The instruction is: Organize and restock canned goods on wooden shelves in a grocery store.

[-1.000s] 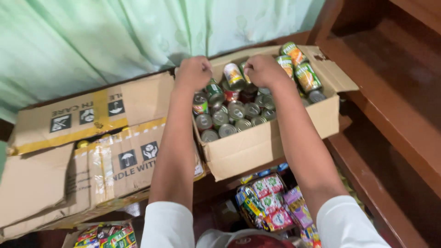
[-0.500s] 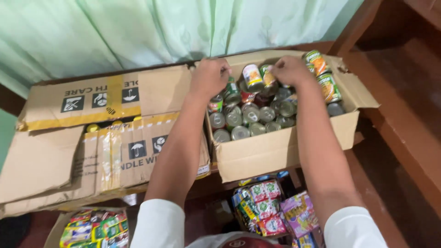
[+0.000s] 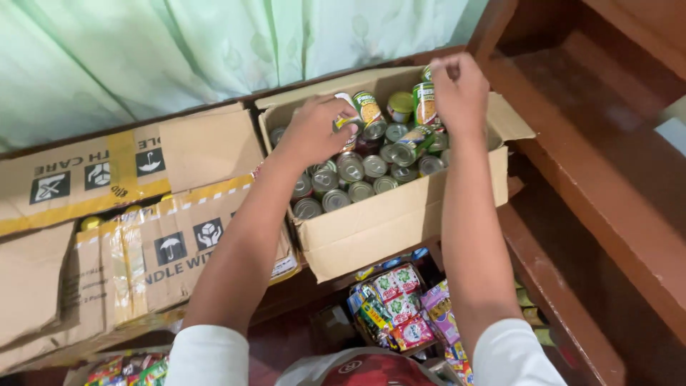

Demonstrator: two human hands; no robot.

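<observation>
As both hands grip cans.

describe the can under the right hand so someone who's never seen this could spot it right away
Find the open cardboard box of tins in front of the green curtain. At its far right corner, just under the right hand, one can stands upright. Its green label with a yellow picture shows side-on, while most neighbours sit lower and show only plain silver tops.
</observation>
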